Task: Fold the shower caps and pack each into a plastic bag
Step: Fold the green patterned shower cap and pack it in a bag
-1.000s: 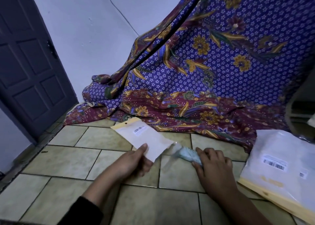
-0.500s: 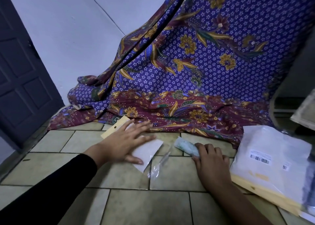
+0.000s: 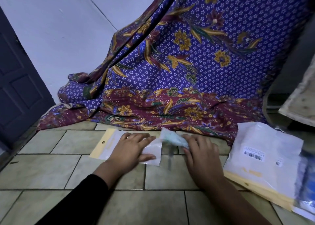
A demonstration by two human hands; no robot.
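A small plastic bag (image 3: 109,144) with a yellow header strip lies flat on the tiled floor. My left hand (image 3: 132,148) presses on it, thumb and fingers pinching its right, open end. A folded pale-green shower cap (image 3: 172,138) sits at that end, held by the fingers of my right hand (image 3: 201,151). Whether the cap's tip is inside the bag mouth I cannot tell.
A stack of larger white bags (image 3: 265,156) with barcode labels lies at the right on the floor. A purple and maroon patterned cloth (image 3: 170,88) hangs and pools just behind my hands. A dark door (image 3: 17,88) stands at the left.
My left hand laid the bag flat on the floor and slid to its open end. My right hand lifted the folded cap up to that end.
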